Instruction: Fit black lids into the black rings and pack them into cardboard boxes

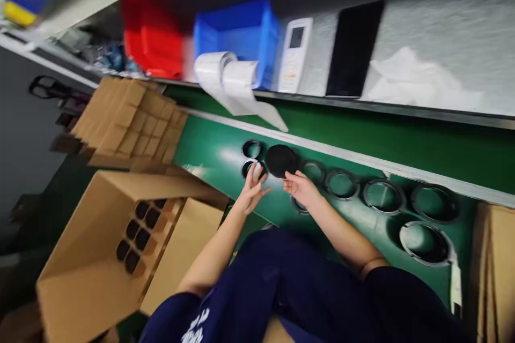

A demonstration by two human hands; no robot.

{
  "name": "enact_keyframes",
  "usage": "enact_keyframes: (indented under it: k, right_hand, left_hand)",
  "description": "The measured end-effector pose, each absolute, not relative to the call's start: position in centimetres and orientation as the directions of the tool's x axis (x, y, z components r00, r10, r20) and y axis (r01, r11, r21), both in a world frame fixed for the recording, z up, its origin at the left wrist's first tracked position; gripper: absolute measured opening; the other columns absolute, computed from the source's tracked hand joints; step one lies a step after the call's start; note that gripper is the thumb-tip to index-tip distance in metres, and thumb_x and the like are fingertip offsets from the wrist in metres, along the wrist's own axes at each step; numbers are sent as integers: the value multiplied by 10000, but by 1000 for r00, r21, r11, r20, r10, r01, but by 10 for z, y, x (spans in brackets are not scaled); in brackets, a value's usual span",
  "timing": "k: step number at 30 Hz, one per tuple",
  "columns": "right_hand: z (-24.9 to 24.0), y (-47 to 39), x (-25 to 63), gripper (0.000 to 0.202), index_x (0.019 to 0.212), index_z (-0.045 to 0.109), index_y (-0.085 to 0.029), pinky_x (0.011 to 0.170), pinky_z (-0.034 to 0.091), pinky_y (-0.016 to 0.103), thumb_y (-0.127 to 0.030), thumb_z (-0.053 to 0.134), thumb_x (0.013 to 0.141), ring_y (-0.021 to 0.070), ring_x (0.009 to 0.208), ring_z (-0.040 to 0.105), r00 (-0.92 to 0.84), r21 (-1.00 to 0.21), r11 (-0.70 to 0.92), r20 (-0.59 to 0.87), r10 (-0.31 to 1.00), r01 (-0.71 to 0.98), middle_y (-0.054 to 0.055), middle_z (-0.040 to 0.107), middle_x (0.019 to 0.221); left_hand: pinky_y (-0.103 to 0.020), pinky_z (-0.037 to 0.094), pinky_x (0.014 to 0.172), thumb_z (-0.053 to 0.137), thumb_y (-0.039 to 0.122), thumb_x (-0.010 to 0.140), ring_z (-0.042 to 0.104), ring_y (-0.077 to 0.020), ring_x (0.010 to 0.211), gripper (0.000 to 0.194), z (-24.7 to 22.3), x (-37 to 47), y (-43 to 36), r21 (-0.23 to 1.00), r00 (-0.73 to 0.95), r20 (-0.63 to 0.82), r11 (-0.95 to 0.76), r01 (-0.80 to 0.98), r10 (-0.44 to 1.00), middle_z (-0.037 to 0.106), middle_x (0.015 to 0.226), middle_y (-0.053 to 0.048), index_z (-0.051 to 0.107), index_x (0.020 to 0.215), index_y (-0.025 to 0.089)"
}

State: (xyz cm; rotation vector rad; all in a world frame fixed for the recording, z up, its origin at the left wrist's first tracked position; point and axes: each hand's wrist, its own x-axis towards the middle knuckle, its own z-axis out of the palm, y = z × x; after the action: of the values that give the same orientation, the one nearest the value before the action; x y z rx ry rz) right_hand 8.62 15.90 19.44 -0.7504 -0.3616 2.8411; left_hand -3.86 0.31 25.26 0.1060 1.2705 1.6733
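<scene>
A green bench runs under a long grey shelf, the whole view tilted and somewhat blurred. At lower left stands an open carton with rows of dark round ends inside. Beyond it, at the bench's left end, is a brown cardboard stack; more card stands at the right edge. On the shelf are a red bin, a blue bin, a black panel, a crumpled white wad and a white remote, with a paper roll trailing over the front edge.

Dark rings lie along the bench to the right, one at the near side with a pale rim, another partly hidden by the right wrist. The right hand pinches a black disc by its near edge, thumb and fingers closed on it above the bench. The left hand is spread wide, nothing gripped, its fingertips over the nearer of two small rings; contact is unclear.
</scene>
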Motion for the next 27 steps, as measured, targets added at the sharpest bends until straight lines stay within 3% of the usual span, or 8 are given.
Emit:
enact_keyframes:
  k: [3,6,8,10,12,15,20,27]
  right_hand:
    - [227,90,72,459,954,695,-163,562,590,189,-447,961,711,100,644,682,-950,-317,-944,-311,6,97,33,768,878]
    - [244,71,67,559,928,720,-147,568,597,257,-676,828,784,155,697,690,-955,-590,-762,-269,-125,266,89,762,930]
    - [251,76,66,603,837,717,-151,622,608,323,-753,702,852,197,719,680,-959,-850,-465,-282,6,247,100,733,854]
    - [258,84,66,590,866,738,-174,794,614,399,-748,612,919,240,855,673,-940,-992,-67,-121,318,105,107,709,901]
    - [266,87,65,551,1076,774,-221,1018,543,478,-697,508,999,283,1106,619,-872,-958,286,162,462,-26,123,680,1127]
    - [271,77,60,550,1337,726,-303,1177,405,546,-616,358,1074,309,1350,449,-874,-832,543,342,346,-111,114,548,1429]
    - [262,51,52,575,1283,765,-301,1239,295,598,-597,314,1085,334,1425,327,-911,-762,646,294,288,-42,98,484,1516]
    - [273,37,58,747,1264,765,-267,1232,333,551,-701,191,1067,301,1417,407,-906,-879,476,225,359,-29,111,529,1462]
  left_hand:
    - [-453,599,866,879,528,716,684,-336,1128,809,255,-38,-30,716,-538,-466,-58,-695,702,621,1447,-153,591,1424,264]
    - [-562,570,955,743,668,770,653,-409,1206,826,266,-41,-49,655,-529,-419,-158,-739,738,636,1423,-201,599,1416,174]
    - [-590,485,1104,689,665,812,556,-411,1362,779,277,-41,-63,627,-582,-350,-279,-728,734,620,1461,-160,590,1427,197]
    - [-613,390,1194,656,638,850,455,-402,1465,713,286,-40,-76,600,-614,-328,-344,-722,718,609,1484,-126,587,1426,224]
    - [-657,321,1222,640,618,869,386,-407,1513,685,292,-38,-87,561,-586,-341,-341,-754,735,589,1510,-116,575,1435,239]
    - [-696,283,1224,655,600,864,357,-422,1527,689,293,-34,-101,510,-531,-346,-319,-798,774,556,1545,-119,561,1448,246]
    - [-704,267,1225,738,477,823,409,-418,1491,635,288,-34,-118,514,-503,-336,-292,-806,797,612,1472,-118,602,1395,239]
    - [-719,279,1210,687,588,872,425,-420,1481,658,292,-35,-128,436,-406,-321,-247,-865,855,619,1442,-133,575,1418,239]
